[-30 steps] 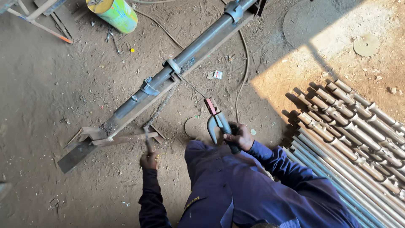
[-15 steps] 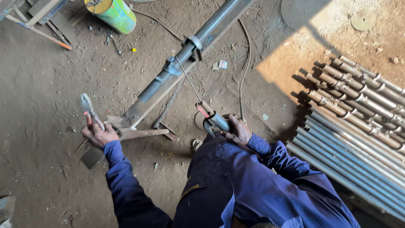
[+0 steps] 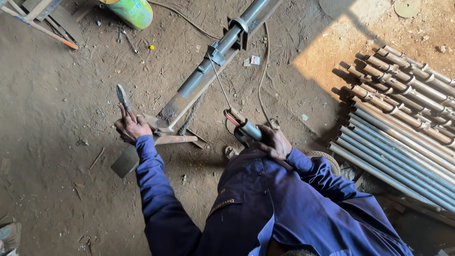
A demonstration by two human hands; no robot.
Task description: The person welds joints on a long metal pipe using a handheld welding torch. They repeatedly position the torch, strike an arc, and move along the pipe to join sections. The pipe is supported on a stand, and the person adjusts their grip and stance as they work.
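My left hand (image 3: 129, 128) is shut on a slim metal hand tool (image 3: 122, 97), held upright beside the low end of a long grey steel pipe (image 3: 215, 59). The pipe lies diagonally on the dirt floor, with welded clamps (image 3: 217, 53) along it and flat bars (image 3: 175, 139) at its end. My right hand (image 3: 273, 143) grips a welding electrode holder (image 3: 242, 124). Its thin rod (image 3: 219, 83) points up toward the pipe's clamp. Blue overall sleeves cover both arms.
A stack of steel tubes (image 3: 403, 118) lies at the right. A green and yellow drum (image 3: 135, 12) and a metal frame (image 3: 38, 19) sit at the top left. A cable (image 3: 262, 71) trails beside the pipe. A flat plate (image 3: 124, 162) lies under my left arm.
My left hand has left the pipe's end bars, swung out to the left and raised the tool upright. My right hand has kept the electrode holder in about the same place.
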